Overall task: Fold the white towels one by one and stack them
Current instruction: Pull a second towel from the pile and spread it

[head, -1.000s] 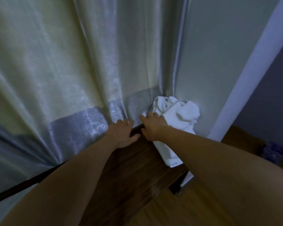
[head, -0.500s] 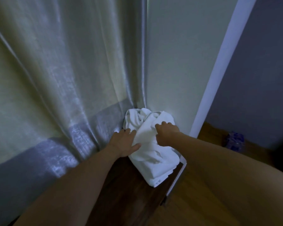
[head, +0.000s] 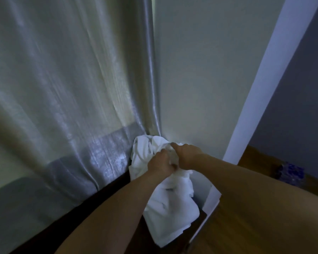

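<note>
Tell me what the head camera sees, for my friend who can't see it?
Both hands, left hand and right hand, grip a crumpled pile of white towels in a corner, between a shiny curtain and a pale wall.

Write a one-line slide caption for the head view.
Both hands, left hand and right hand, grip a crumpled white towel in the corner beside a silvery curtain.

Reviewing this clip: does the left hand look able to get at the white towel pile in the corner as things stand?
Yes, it seems so: the left hand already grips the white towel pile beside the right hand, and nothing lies between them; the curtain hangs behind.
</note>
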